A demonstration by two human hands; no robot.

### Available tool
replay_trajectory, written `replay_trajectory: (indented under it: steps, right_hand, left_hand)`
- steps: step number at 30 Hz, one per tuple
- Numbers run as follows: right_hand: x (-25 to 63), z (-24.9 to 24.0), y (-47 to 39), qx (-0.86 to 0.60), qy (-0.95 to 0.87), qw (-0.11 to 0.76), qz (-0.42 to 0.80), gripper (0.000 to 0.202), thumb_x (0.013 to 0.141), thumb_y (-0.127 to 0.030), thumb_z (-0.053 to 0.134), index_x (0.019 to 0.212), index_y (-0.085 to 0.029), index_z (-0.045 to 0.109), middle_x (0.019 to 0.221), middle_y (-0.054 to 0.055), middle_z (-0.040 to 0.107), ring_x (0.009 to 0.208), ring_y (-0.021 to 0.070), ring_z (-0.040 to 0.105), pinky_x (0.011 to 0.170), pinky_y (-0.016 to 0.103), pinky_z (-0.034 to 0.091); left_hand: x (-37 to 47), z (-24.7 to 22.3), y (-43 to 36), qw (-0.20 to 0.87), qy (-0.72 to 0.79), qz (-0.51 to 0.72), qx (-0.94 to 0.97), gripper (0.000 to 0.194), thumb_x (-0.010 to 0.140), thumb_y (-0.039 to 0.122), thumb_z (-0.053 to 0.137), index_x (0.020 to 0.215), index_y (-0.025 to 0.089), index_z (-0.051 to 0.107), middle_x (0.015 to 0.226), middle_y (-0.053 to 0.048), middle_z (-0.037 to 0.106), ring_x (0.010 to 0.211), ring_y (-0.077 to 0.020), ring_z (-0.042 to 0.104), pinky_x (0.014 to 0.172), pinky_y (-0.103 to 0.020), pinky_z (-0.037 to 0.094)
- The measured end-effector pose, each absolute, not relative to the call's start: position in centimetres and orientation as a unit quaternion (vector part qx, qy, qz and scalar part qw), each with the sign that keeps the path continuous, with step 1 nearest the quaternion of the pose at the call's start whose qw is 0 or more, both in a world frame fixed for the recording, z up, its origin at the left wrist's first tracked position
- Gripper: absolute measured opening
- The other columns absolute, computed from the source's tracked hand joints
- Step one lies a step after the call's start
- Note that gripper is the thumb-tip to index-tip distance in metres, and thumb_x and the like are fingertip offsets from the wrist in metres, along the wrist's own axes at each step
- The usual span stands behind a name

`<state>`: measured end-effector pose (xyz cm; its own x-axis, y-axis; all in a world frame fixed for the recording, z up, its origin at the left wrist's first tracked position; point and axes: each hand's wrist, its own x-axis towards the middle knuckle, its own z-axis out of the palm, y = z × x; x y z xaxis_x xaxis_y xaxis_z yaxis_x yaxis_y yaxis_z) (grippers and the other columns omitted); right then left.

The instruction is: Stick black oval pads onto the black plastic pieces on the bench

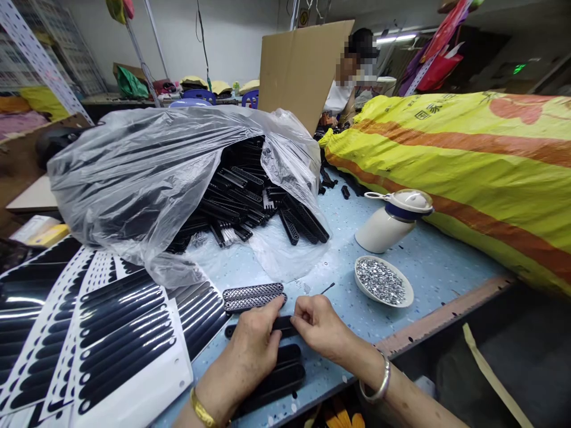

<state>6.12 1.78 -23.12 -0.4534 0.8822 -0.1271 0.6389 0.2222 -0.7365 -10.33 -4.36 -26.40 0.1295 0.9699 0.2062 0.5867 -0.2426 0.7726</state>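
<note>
A narrow black plastic strip [284,324] lies flat on the blue speckled table, under my hands. My left hand [254,339] is closed over its middle, index finger stretched along the strip. At the right end, my right hand [319,324] pinches thumb and forefinger together; whatever sits between the fingertips is hidden. Just beyond are black strips with a diamond pattern [254,291], side by side. Nearer to me, smooth black strips [288,374] lie partly behind my left hand and wrist. A thin dark pin-like piece [329,289] rests past my right hand.
Small metal pieces [381,279] fill a white bowl [362,288] beside a white lidded jug [384,229]. Sheets of glossy black stickers [120,333] cover the left. Behind, a clear plastic bag [134,160] spills black strips [236,190]. A yellow sack [446,142] bounds the right; a person [341,98] sits beyond cardboard [298,71].
</note>
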Motion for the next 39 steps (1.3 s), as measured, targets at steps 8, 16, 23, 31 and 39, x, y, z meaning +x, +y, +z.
replay_trajectory:
  steps: [8, 16, 23, 31, 39]
  right_hand:
    - [6.5, -24.2, 1.5, -0.492, -0.796, 0.181, 0.304, 0.021, 0.073, -0.018, 0.051, 0.054, -0.021, 0.042, 0.049, -0.004, 0.041, 0.048, 0.0107, 0.037, 0.050, 0.025, 0.026]
    - [6.9, -24.2, 1.5, -0.494, -0.738, 0.247, 0.388, 0.025, 0.080, -0.038, 0.050, 0.065, -0.019, 0.057, 0.055, 0.000, 0.054, 0.052, 0.0140, 0.047, 0.051, 0.026, 0.037]
    - [6.2, -24.5, 0.6, -0.481, -0.734, 0.243, 0.414, 0.026, 0.075, -0.039, 0.057, 0.056, -0.020, 0.053, 0.052, -0.002, 0.051, 0.050, 0.0122, 0.043, 0.050, 0.025, 0.034]
    - [6.7, -24.7, 0.8, -0.471, -0.746, 0.233, 0.410, 0.039, 0.088, -0.043, 0.042, 0.055, -0.023, 0.042, 0.047, -0.003, 0.045, 0.048, 0.0125, 0.045, 0.050, 0.025, 0.035]
    - [5.6, -25.2, 0.8, -0.499, -0.788, 0.200, 0.301, 0.036, 0.086, -0.049, 0.052, 0.072, -0.018, 0.064, 0.058, 0.001, 0.058, 0.055, 0.0155, 0.051, 0.055, 0.028, 0.035]
  left_hand:
    - [-10.3, -26.3, -4.5, 0.272, 0.557, 0.345, 0.705, 0.065, 0.071, 0.004, 0.056, 0.136, 0.011, 0.056, 0.113, -0.016, 0.073, 0.098, -0.0300, 0.072, 0.088, -0.047, 0.059]
    - [-10.3, -26.1, -4.5, 0.272, 0.558, 0.345, 0.704, 0.063, 0.072, 0.005, 0.055, 0.134, 0.012, 0.056, 0.117, -0.015, 0.073, 0.101, -0.0289, 0.071, 0.090, -0.045, 0.059]
    - [-10.4, -26.0, -4.5, 0.260, 0.552, 0.346, 0.713, 0.061, 0.072, 0.003, 0.054, 0.132, 0.013, 0.057, 0.113, -0.014, 0.074, 0.099, -0.0291, 0.072, 0.089, -0.045, 0.059]
    - [-10.3, -26.1, -4.5, 0.270, 0.551, 0.357, 0.704, 0.061, 0.071, 0.003, 0.055, 0.132, 0.014, 0.058, 0.119, -0.014, 0.072, 0.105, -0.0281, 0.070, 0.093, -0.045, 0.057]
    - [-10.8, -23.8, -4.4, 0.286, 0.529, 0.407, 0.688, 0.050, 0.072, 0.005, 0.055, 0.120, 0.013, 0.066, 0.113, -0.012, 0.075, 0.104, -0.0247, 0.071, 0.095, -0.038, 0.056]
